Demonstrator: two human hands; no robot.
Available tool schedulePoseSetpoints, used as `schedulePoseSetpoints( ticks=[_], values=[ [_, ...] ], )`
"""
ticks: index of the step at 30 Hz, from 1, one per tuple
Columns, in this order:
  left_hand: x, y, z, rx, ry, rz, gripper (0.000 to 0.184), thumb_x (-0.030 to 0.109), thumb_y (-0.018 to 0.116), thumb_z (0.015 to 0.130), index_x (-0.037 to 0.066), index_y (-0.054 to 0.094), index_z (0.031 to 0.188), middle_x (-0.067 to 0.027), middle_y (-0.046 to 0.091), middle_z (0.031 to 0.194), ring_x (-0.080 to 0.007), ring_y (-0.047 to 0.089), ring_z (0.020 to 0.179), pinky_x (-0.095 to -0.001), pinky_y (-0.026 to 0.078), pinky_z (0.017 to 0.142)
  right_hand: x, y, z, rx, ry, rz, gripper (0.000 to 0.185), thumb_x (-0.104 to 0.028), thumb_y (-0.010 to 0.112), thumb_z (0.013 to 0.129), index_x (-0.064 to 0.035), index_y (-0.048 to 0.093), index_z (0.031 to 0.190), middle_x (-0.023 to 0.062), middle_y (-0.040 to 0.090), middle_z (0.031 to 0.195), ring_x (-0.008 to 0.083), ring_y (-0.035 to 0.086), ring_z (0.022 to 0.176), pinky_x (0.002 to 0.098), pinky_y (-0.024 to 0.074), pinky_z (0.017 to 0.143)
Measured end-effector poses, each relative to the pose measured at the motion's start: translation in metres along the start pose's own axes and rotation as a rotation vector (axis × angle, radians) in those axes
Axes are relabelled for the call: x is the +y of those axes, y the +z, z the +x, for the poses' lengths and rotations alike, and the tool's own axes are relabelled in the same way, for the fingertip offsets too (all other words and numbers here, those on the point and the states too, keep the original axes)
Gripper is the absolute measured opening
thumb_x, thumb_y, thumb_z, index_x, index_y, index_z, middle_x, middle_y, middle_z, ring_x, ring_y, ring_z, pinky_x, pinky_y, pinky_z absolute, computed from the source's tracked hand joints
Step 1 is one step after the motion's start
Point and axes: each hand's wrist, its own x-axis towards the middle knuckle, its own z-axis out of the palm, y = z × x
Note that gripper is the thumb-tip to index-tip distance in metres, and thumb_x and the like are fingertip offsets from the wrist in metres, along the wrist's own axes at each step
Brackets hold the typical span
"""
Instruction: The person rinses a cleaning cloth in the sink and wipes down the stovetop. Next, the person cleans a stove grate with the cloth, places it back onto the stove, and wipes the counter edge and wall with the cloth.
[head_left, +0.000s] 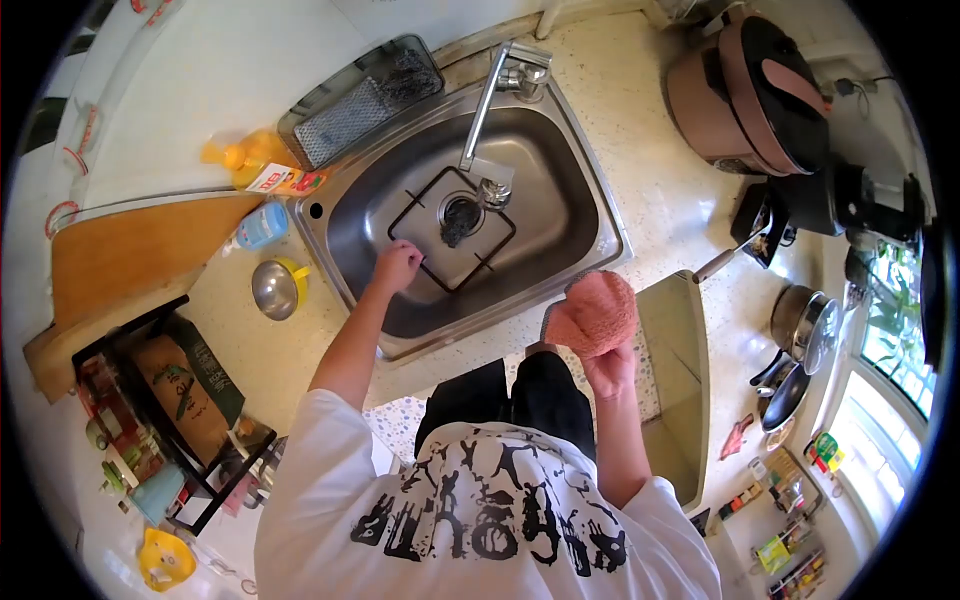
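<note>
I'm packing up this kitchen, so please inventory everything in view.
sink: 1, silver, centre
faucet: 1, chrome, sink's far edge
frame: 1, dark, in sink
basket: 1, grey, behind sink
bottle: 1, yellow, left of sink
second bottle: 1, blue, nearby
bowl: 1, silver, left counter
board: 1, brown, left
rack: 1, black, lower left
cooker: 1, pink-black, upper right
pan: 1, black, right
cloth: 1, pink, right hand
smaller items: uncounted, mixed, sides
left hand: 1, bare, over sink
right hand: 1, bare, holding cloth
</note>
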Motion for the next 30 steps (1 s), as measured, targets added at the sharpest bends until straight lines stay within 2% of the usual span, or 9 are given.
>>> schedulePoseSetpoints(
  ticks=[6, 9, 12, 14, 18, 24, 27, 29, 30],
  values=[
    [0.042, -0.019, -0.009, -0.109, -0.159, -0.113, 0.026, 0.025, 0.082, 0.081, 0.008, 0.070, 0.097, -0.0064, 0.068, 0.106, -0.0303, 0.062, 0.110, -0.0393, 0.050, 0.096, -0.011, -0.012, -0.009, -0.011, -0.003, -0.053, 0.077, -0.026, 0.072, 0.093, -0.0068, 0.033, 0.157, 0.0136, 0.045, 0.155, 0.0297, 0.048, 0.141, 0.0449, 0.0461, 0.114],
    [0.070, -0.035, -0.014, -0.086, -0.163, -0.119, 0.028, 0.037, 0.076, 0.081, 0.013, 0.074, 0.096, -0.0120, 0.070, 0.114, -0.0343, 0.057, 0.129, -0.0568, 0.030, 0.115, -0.016, -0.030, -0.013, -0.088, 0.025, 0.083, 0.063, -0.022, 0.064, 0.099, -0.0044, 0.038, 0.153, 0.0164, 0.046, 0.153, 0.0335, 0.047, 0.141, 0.0523, 0.0424, 0.117],
    [0.109, -0.051, -0.017, -0.074, -0.151, -0.031, 0.029, 0.040, 0.070, 0.085, 0.016, 0.074, 0.100, -0.0106, 0.072, 0.116, -0.0353, 0.049, 0.138, -0.0674, 0.005, 0.119, -0.020, -0.040, -0.018, -0.216, 0.042, 0.159, 0.062, -0.025, 0.064, 0.099, -0.0052, 0.040, 0.152, 0.0147, 0.047, 0.153, 0.0328, 0.047, 0.141, 0.0521, 0.0418, 0.117],
    [0.147, -0.071, -0.010, -0.120, -0.227, 0.119, 0.029, 0.041, 0.066, 0.088, 0.016, 0.074, 0.102, -0.0044, 0.074, 0.104, -0.0296, 0.056, 0.131, -0.0689, 0.001, 0.118, -0.023, -0.041, -0.015, -0.398, 0.037, 0.187, 0.060, -0.028, 0.063, 0.100, -0.0060, 0.041, 0.152, 0.0133, 0.048, 0.153, 0.0322, 0.047, 0.141, 0.0519, 0.0414, 0.117],
    [0.189, -0.100, -0.006, -0.213, -0.413, 0.117, 0.035, 0.044, 0.055, 0.094, 0.016, 0.075, 0.105, 0.0012, 0.076, 0.084, -0.0249, 0.067, 0.114, -0.0657, -0.004, 0.119, -0.036, -0.006, -0.035, -0.215, 0.030, 0.112, 0.058, -0.031, 0.061, 0.100, -0.0067, 0.043, 0.150, 0.0110, 0.050, 0.151, 0.0304, 0.048, 0.140, 0.0510, 0.0411, 0.117],
    [0.245, -0.161, -0.029, -0.138, -0.470, -0.174, 0.040, 0.045, 0.051, 0.097, 0.016, 0.076, 0.108, 0.0028, 0.078, 0.091, -0.0188, 0.071, 0.100, -0.0622, -0.017, 0.117, -0.037, 0.011, -0.037, -0.362, 0.034, -0.176, 0.050, -0.021, 0.054, 0.101, -0.0066, 0.047, 0.147, 0.0106, 0.054, 0.146, 0.0266, 0.053, 0.134, 0.0469, 0.0446, 0.109],
    [0.278, -0.185, -0.039, -0.108, -0.527, -0.262, 0.037, 0.039, 0.054, 0.099, 0.010, 0.074, 0.109, -0.0007, 0.077, 0.091, -0.0174, 0.071, 0.096, -0.0581, 0.012, 0.122, -0.016, 0.031, -0.026, -0.342, -0.156, -0.500, 0.037, -0.013, 0.054, 0.100, -0.0051, 0.057, 0.136, 0.0090, 0.062, 0.135, 0.0247, 0.058, 0.124, 0.0424, 0.0470, 0.101],
    [0.268, -0.181, -0.039, -0.118, -0.530, -0.561, 0.034, 0.034, 0.055, 0.100, 0.005, 0.073, 0.109, -0.0046, 0.076, 0.092, -0.0182, 0.071, 0.094, -0.0462, 0.035, 0.111, -0.001, 0.040, -0.011, -0.336, -0.259, -0.797, 0.027, -0.009, 0.055, 0.101, -0.0035, 0.065, 0.125, 0.0065, 0.068, 0.125, 0.0234, 0.061, 0.115, 0.0401, 0.0476, 0.096],
    [0.265, -0.180, -0.041, -0.123, -0.529, -0.713, 0.033, 0.031, 0.056, 0.101, 0.003, 0.072, 0.109, -0.0065, 0.076, 0.093, -0.0186, 0.071, 0.093, -0.0402, 0.046, 0.105, 0.000, 0.074, -0.019, -0.318, -0.273, -0.848, 0.015, -0.001, 0.060, 0.096, -0.0040, 0.071, 0.105, 0.0035, 0.072, 0.107, 0.0259, 0.063, 0.105, 0.0381, 0.0475, 0.093]
  ],
)
